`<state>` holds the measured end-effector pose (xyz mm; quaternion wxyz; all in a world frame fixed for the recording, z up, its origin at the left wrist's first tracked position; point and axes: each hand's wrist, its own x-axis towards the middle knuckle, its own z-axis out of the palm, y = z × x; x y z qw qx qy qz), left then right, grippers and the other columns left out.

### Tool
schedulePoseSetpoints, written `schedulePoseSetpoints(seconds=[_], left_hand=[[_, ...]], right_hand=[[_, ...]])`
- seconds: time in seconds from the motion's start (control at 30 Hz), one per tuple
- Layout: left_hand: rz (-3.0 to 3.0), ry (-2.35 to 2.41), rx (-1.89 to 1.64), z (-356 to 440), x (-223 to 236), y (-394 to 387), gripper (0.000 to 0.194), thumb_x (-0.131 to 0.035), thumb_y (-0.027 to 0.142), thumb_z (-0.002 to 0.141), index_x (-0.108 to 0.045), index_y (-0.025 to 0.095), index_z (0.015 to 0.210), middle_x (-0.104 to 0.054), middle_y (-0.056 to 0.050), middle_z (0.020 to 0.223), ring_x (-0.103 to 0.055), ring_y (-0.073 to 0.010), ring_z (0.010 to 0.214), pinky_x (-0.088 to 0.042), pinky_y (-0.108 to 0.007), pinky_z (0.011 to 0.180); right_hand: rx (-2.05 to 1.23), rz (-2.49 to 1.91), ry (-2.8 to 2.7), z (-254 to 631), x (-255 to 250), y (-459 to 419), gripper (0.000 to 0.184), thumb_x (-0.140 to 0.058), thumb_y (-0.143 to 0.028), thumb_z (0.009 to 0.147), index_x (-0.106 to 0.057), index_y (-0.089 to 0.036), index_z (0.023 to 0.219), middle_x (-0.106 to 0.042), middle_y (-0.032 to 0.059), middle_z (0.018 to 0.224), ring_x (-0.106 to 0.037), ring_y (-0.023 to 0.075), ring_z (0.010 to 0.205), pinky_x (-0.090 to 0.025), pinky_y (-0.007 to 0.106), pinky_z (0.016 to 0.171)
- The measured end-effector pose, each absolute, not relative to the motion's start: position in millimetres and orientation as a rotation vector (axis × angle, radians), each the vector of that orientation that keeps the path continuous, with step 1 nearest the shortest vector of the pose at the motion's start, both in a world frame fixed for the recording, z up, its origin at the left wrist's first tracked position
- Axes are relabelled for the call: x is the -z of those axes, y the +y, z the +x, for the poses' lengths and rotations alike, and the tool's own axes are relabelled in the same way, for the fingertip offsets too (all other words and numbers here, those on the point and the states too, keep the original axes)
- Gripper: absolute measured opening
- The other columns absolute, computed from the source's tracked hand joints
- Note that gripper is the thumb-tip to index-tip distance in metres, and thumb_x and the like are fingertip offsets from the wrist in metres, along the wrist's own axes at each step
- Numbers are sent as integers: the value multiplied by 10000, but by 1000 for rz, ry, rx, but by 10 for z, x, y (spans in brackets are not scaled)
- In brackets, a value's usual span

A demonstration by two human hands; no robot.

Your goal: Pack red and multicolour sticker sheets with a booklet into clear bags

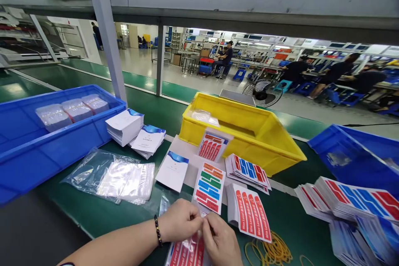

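My left hand [181,221], with a beaded bracelet at the wrist, and my right hand [220,242] meet at the bottom centre. Both are closed, fingertips together, on the upper edge of a clear plastic bag [187,253]. Red-and-white label sheets show through its film. Just beyond my fingers lies a stack of multicoloured sticker sheets [209,187]. To its right is a stack of red label sheets [252,213]. A white booklet [173,171] with a blue top lies farther left. My fingertips partly hide the bag's edge.
Flat clear bags [124,181] lie left, near booklet stacks [124,126]. Blue bins [62,141] and a yellow bin [249,137] line the back. Rubber bands [274,251] and more sheet stacks [358,199] are at right. A shelf beam [249,0] crosses above.
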<state>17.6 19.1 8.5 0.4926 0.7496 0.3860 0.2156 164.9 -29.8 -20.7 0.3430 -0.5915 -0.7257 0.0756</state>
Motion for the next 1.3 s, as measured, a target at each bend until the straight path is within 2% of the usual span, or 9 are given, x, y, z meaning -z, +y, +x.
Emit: schedulePoseSetpoints(seconds=[0.33,0.47,0.6,0.67,0.8,1.0,1.13,1.2,1.3], left_hand=[[1486,989,-516,127,-106,358,264,-438,223,693,-359,177,445,-295,67,432,-271,-72,435,-233,-206,424],[1741,937,-738,25,-237,356,173,-441,236,767,-566,142,692,-554,-21,687,-476,-143,665,-387,-254,648],[2286,598,-678,-59,-338,337,174,-558,203,735,-624,184,895,-620,-56,867,-491,-209,914,-323,-332,900],[2353,616,-549,-78,-356,346,53,-593,218,725,-631,183,734,-606,-35,717,-514,-190,799,-355,-309,837],[2348,662,-439,-76,-348,343,178,-530,202,773,-607,180,613,-588,-17,604,-519,-157,635,-369,-249,648],[2113,478,-248,-26,-249,245,165,-530,185,758,-660,214,660,-621,16,584,-512,-125,534,-317,-201,482],[1963,396,-112,-22,-160,233,117,-587,206,713,-680,203,642,-617,28,561,-500,-115,517,-350,-191,490],[1913,358,-61,-29,-137,237,111,-597,211,705,-686,204,640,-607,35,546,-499,-112,511,-356,-189,492],[1859,345,-78,-38,-147,231,128,-592,228,715,-692,200,641,-598,34,546,-500,-112,520,-358,-193,505]], right_hand=[[141,-1365,-1957,1554,114,-321,216,-451,-315,871,-565,-167,980,-607,91,791,-595,200,703,-493,294,608],[-152,-1374,-1960,1621,62,-318,221,-378,-212,889,-599,-197,895,-629,56,712,-608,174,643,-492,263,588],[-675,-1443,-1999,1793,-154,-362,251,-382,-255,897,-601,-206,785,-635,31,709,-600,157,641,-477,239,595],[-809,-1499,-2051,1883,-290,-405,246,-448,-288,872,-583,-203,685,-608,7,649,-569,145,589,-453,227,552],[-851,-1477,-2093,1966,-494,-404,303,-486,-312,857,-551,-194,585,-594,21,724,-573,148,660,-458,232,591],[-382,-1288,-2192,1578,-354,82,237,-387,-156,876,-606,-195,956,-630,78,894,-580,191,841,-479,320,737],[-48,-1294,-2372,1177,-142,452,321,-587,-162,742,-579,-154,1062,-584,145,1093,-510,287,1011,-418,460,864],[35,-1318,-2429,1048,-84,541,429,-667,-198,672,-565,-133,1084,-584,157,1048,-509,308,972,-410,491,847],[49,-1289,-2470,1010,-65,565,151,-623,-173,708,-630,-159,858,-598,83,788,-535,234,764,-437,420,756]])
